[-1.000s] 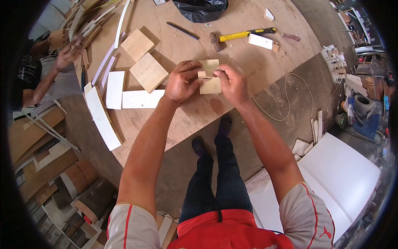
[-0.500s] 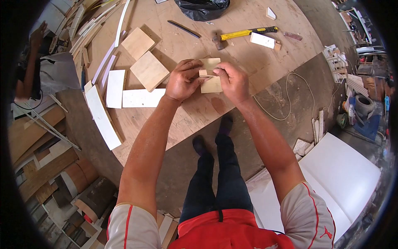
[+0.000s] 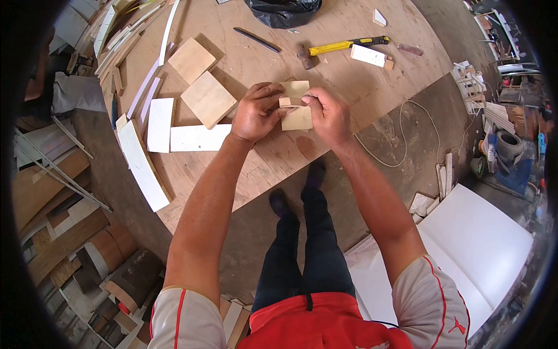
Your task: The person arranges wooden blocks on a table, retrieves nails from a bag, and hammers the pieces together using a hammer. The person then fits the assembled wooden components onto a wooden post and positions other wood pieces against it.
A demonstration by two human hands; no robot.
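Observation:
Over the table's near edge, my left hand [image 3: 251,113] is closed on the left side of a small pale wooden piece [image 3: 297,120]. A narrow wood strip [image 3: 288,102] lies across the middle of that piece. From the right, my right hand [image 3: 329,116] is closed, with thumb and index finger pinched at the strip's right end. Something small and dark shows at those fingertips, too small to name. My fingers hide both sides of the wooden piece.
Left of my hands lie two square wood blocks [image 3: 208,99] and white boards [image 3: 201,138]. Farther back are a yellow-handled hammer [image 3: 331,50], a dark pen-like stick [image 3: 256,39] and a black plastic bag [image 3: 285,13]. A cord [image 3: 405,139] trails over the floor at right.
Both my hands and the wooden piece stay practically still. At the far left, another person's raised arm has moved down and partly out of sight.

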